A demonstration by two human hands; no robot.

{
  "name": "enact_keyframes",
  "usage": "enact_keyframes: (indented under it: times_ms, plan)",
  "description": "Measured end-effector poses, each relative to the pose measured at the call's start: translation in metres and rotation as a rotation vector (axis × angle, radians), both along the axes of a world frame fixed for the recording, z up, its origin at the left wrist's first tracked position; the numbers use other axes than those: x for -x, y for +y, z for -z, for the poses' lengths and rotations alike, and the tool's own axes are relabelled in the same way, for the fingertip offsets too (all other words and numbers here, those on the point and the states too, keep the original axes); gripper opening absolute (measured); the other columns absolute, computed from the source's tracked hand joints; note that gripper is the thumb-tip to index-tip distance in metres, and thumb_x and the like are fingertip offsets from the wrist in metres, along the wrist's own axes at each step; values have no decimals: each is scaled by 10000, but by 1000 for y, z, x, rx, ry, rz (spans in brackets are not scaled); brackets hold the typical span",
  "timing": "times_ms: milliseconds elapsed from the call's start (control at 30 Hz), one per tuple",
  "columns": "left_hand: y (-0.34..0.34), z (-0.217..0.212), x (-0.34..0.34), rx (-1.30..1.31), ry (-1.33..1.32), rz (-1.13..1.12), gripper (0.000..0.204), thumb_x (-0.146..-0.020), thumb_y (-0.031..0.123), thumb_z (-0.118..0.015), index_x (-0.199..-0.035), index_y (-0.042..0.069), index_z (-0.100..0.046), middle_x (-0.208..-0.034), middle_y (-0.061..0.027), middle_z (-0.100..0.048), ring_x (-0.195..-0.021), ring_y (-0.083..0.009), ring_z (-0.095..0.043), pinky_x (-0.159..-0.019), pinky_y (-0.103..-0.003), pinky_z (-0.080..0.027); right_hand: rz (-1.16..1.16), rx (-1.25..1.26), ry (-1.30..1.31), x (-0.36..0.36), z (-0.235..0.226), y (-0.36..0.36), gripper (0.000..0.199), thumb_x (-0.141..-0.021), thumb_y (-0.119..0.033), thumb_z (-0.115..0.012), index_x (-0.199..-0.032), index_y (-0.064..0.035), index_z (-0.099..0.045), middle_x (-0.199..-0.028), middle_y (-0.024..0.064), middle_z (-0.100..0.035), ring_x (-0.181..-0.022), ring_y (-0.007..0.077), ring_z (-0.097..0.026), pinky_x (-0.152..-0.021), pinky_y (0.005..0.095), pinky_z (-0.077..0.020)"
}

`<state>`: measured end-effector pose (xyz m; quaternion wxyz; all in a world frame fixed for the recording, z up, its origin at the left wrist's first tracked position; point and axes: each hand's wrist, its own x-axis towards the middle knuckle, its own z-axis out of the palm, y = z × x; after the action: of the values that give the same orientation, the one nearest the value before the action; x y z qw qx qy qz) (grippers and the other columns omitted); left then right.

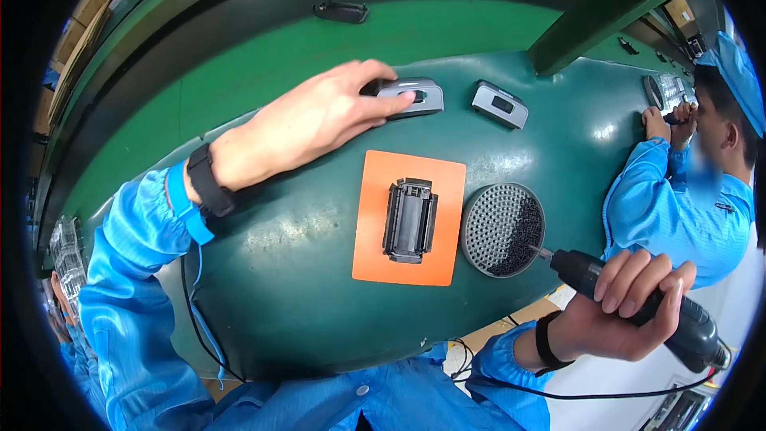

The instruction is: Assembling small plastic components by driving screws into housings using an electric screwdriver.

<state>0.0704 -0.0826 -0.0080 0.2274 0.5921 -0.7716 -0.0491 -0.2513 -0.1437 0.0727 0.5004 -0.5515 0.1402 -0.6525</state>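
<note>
My left hand (335,102) reaches to the far side of the table. It grips a grey-and-black plastic housing (432,96), one finger lying across its top. In my right hand (634,307) is a black electric screwdriver (578,271), its bit at the edge of a round grey tray (481,227). Small black screws (523,231) fill the right part of that tray, over a grid of holes. Between my hands, an open black plastic frame (410,219) rests on an orange mat (375,191).
A second grey housing (499,104) stands on the green table (287,287), right of the first. Beyond, a black part (341,11) lies on a green surface. A green post (606,16) rises at the back right. A co-worker (670,191) in blue sits at the right. The screwdriver's cable (606,395) trails below.
</note>
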Motion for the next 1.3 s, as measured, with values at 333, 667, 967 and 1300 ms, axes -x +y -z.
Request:
enact_keyframes:
  times_ms: [333,667,967,1300]
  plan:
    - [42,-48,35,54,-42,105,442,-802,285,-766,-1133,9,-667,-1285,-145,-617,-968,-318,-635,-780,-405,-541,-218,28,169,-45,20,-38,154,-1002,-195,-448,-897,-83,-445,-600,13,-391,-463,99,-359,-444,259,-338]
    - [72,-34,84,-243,-329,140,591,-728,454,-789,-1136,33,-713,-1387,-88,-601,-594,-105,-483,-500,-223,-447,-233,-16,226,-50,40,-46,164,-1001,-198,-436,-890,-91,-493,-603,7,-400,-469,95,-366,-447,259,-342]
    - [75,-30,83,-296,-363,146,544,-758,416,-778,-1132,25,-714,-1401,-132,-595,-488,-77,-491,-476,-209,-427,-260,-1,317,-54,38,-44,145,-995,-180,-402,-896,-89,-458,-592,6,-392,-453,97,-346,-439,261,-336]
    - [78,-24,81,-273,-311,139,536,-758,408,-769,-1138,33,-717,-1396,-141,-607,-471,-56,-494,-464,-196,-406,-224,-6,305,-57,41,-42,163,-993,-184,-419,-866,-83,-434,-587,2,-361,-445,86,-319,-427,258,-312]
